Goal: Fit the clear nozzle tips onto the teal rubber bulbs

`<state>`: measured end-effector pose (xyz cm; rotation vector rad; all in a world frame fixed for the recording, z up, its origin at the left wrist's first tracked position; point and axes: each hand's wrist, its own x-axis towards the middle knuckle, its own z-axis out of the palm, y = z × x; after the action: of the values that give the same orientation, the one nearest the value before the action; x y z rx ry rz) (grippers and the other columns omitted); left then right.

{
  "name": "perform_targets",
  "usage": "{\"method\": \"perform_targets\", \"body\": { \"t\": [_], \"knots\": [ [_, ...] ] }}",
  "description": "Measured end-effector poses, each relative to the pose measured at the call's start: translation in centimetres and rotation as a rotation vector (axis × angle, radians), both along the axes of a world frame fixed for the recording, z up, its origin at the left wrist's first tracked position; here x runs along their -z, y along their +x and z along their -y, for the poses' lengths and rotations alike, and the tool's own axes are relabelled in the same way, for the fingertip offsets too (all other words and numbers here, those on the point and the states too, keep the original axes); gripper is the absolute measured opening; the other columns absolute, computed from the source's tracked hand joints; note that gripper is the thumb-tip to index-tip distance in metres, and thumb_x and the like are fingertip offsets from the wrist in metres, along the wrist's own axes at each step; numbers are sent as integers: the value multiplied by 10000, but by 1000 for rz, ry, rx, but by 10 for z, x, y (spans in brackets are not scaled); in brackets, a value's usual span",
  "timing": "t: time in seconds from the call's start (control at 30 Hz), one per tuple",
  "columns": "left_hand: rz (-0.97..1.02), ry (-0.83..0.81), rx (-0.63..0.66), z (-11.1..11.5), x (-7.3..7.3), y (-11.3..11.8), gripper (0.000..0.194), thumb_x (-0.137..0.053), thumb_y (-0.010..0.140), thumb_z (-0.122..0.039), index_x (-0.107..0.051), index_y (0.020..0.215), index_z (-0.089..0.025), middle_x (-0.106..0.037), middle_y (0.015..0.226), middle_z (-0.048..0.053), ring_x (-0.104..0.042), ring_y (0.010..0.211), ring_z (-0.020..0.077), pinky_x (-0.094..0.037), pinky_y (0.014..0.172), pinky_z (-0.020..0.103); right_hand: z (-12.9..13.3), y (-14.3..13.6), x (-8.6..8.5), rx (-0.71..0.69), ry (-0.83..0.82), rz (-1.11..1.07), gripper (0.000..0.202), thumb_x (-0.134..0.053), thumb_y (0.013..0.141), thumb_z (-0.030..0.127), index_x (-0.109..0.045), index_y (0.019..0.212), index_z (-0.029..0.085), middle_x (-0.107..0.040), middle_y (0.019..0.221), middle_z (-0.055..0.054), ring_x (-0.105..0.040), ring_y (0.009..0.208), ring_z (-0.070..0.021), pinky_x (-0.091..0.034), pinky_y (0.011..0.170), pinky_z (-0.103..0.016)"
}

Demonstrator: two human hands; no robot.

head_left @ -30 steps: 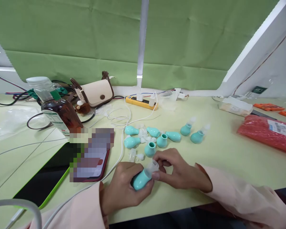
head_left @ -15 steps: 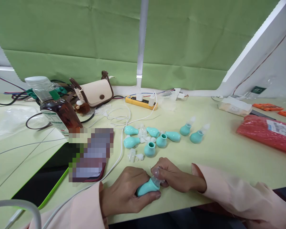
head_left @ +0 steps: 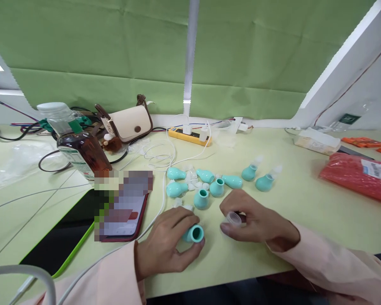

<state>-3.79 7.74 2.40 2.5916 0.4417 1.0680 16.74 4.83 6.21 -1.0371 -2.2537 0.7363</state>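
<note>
My left hand (head_left: 168, 241) is wrapped round a turquoise rubber bulb (head_left: 190, 234), its round open mouth facing right. To the right of it, my right hand (head_left: 254, 220) pinches a small clear plastic nozzle (head_left: 233, 219) between thumb and fingers, apart from the bulb. Just beyond my hands two turquoise bulbs stand upright, a nearer open bulb (head_left: 202, 199) and a farther open bulb (head_left: 217, 187). Several more bulbs (head_left: 177, 189) lie on their sides among small clear parts (head_left: 195, 182). Farther right stand two bulbs with clear tips, one a tipped bulb (head_left: 264, 182).
On the left are a phone with a green edge (head_left: 66, 228), a red-cased phone (head_left: 127, 212) and a brown bottle (head_left: 82, 152). A white cable (head_left: 161, 199) crosses the table. Behind are a handbag (head_left: 130, 123) and a yellow power strip (head_left: 190, 136); a red package (head_left: 355, 178) lies right.
The clear nozzle has come off the bulb in my left hand. My right hand has moved right with it, and the bulb's open mouth now shows.
</note>
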Motion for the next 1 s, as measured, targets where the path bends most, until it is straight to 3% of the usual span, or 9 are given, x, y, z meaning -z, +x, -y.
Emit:
{"method": "perform_targets", "body": {
  "t": [0.07, 0.17, 0.33, 0.53, 0.6, 0.7, 0.87, 0.93, 1.0],
  "knots": [
    [-21, 29, -89, -1, 1, 0, 185, -546, 729, -226, -572, 894, -147, -560, 844, 106, -547, 782, 200, -466, 663, 315, -3, 6, -6, 113, 153, 211, 370, -486, 738, 306, -236, 496, 178, -214, 448, 71, -200, 427, -61, -226, 456, -220],
    [-102, 99, -177, 0, 3, 0, 211, -539, 756, -291, -583, 893, -137, -549, 767, 85, -548, 677, 184, -459, 574, 299, -11, 11, -1, 213, 203, 469, 326, -527, 709, 348, -344, 507, 169, -321, 430, 59, -278, 420, -61, -231, 466, -217],
    [-185, 145, -190, 0, 7, 2, 203, -516, 784, -321, -565, 868, -143, -602, 670, 36, -583, 566, 166, -442, 513, 275, -18, 16, 18, 329, 312, 733, 346, -518, 730, 466, -510, 584, 152, -436, 436, 9, -380, 424, -98, -182, 454, -228],
    [-280, -11, -271, -3, 9, 4, 244, -462, 820, -328, -526, 988, -163, -600, 761, 49, -601, 654, 182, -473, 540, 283, -21, 21, 22, 394, 568, 591, 379, -490, 779, 447, -524, 540, 155, -408, 361, 24, -381, 368, -86, -185, 434, -226],
    [-308, -46, -289, -4, 9, 4, 265, -429, 838, -342, -509, 1024, -171, -593, 830, 61, -606, 703, 191, -493, 589, 307, -22, 27, 14, 442, 676, 524, 387, -490, 787, 422, -505, 503, 159, -396, 342, 31, -367, 349, -77, -187, 423, -226],
    [-334, -54, -323, -5, 11, 4, 284, -413, 846, -347, -488, 1054, -169, -576, 879, 69, -610, 726, 202, -509, 611, 336, -23, 44, -5, 626, 765, 498, 364, -499, 783, 390, -508, 497, 164, -455, 381, 16, -406, 379, -83, -234, 436, -224],
    [-355, -16, -324, -8, 15, 4, 269, -394, 858, -318, -452, 1082, -181, -558, 886, 58, -608, 730, 193, -525, 610, 338, -26, 80, -31, 1022, 689, 686, 289, -535, 723, 419, -601, 852, 170, -629, 843, -60, -553, 619, -174, -319, 504, -248],
    [-340, 42, -319, -9, 16, 4, 258, -374, 867, -293, -445, 1086, -176, -554, 907, 71, -607, 739, 193, -530, 596, 332, -30, 91, -31, 1078, 579, 793, 385, -549, 694, 435, -575, 977, 176, -595, 991, -88, -563, 749, -236, -347, 545, -272],
    [-307, 139, -331, -10, 17, 4, 238, -360, 870, -245, -449, 1076, -167, -548, 955, 98, -606, 767, 207, -532, 581, 334, -35, 99, -26, 1062, 443, 848, 423, -548, 682, 426, -554, 1026, 180, -598, 985, -95, -550, 822, -276, -362, 567, -292]
  ]
}}
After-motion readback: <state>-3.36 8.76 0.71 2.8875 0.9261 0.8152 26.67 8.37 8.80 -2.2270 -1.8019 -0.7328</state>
